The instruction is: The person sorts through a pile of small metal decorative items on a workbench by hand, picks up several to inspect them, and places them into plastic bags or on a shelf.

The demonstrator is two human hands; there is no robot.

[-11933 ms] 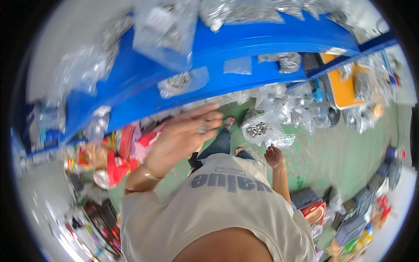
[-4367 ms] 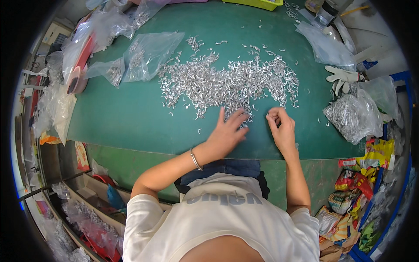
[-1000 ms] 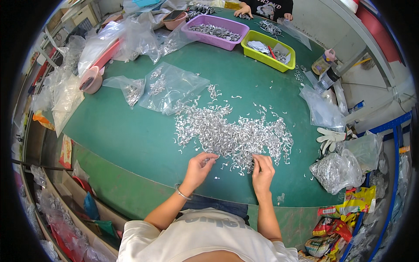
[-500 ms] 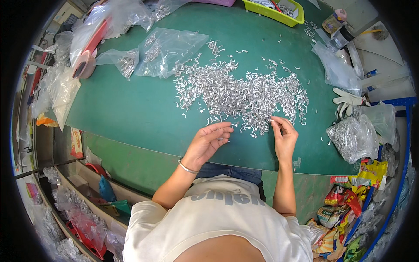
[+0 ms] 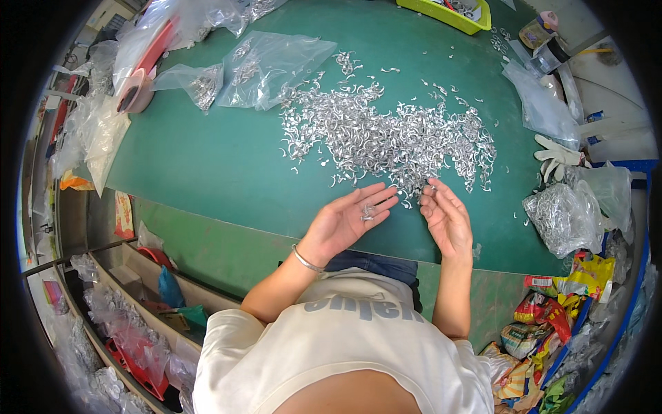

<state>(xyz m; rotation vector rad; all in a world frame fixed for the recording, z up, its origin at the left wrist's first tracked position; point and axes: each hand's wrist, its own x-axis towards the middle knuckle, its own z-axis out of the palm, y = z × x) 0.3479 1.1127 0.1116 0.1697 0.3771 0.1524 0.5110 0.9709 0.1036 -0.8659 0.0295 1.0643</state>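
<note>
A broad heap of small curved silver metal pieces [image 5: 372, 134] lies spread on the green tabletop. At its near edge my left hand [image 5: 352, 215] is turned palm up, fingers stretched out, with a few metal pieces [image 5: 367, 212] resting on the fingers. A bracelet circles that wrist. My right hand [image 5: 447, 219] is just to the right, its fingers curled and the thumb close to the index finger. A small metal piece [image 5: 433, 186] shows at those fingertips, against the near edge of the heap; its exact shape is hard to make out.
Clear plastic bags with metal pieces [image 5: 272, 69] lie beyond the heap to the left. A yellow-green tray [image 5: 455, 19] stands at the far edge. On the right are a white glove [image 5: 555, 157] and a filled clear bag [image 5: 564, 219]. Boxes and shelving [image 5: 172, 303] flank the lower left.
My left hand has moved right and turned its palm up, with metal pieces now showing on its fingers. The right hand has rolled, showing more palm. The whole view has shifted slightly.
</note>
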